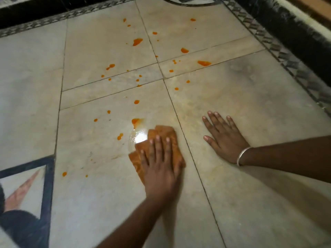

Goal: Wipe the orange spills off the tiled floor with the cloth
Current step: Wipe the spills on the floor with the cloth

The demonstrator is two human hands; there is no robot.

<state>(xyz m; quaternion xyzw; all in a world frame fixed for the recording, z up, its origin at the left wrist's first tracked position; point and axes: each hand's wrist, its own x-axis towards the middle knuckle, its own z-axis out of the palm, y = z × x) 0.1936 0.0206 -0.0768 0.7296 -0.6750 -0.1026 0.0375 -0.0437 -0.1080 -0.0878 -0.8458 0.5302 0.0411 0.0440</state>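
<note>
An orange-brown cloth [161, 130] lies flat on the pale tiled floor [250, 97]. My left hand [159, 169] presses down on it with straight fingers. A wet, shiny streak [138, 138] sits just left of the cloth, below a smeared orange spill [135, 120]. Several orange drops and blobs are scattered farther out, the larger ones at the far middle [137, 42] and far right [204, 63]. Smaller drops lie to the near left [64, 174]. My right hand [223, 138], a bangle on its wrist, rests flat on the tile right of the cloth.
A black patterned border [279, 20] runs along the far and right sides of the floor. A dark triangular inlay [48, 185] sits at the near left, with dark fabric [18, 228] at the bottom-left corner.
</note>
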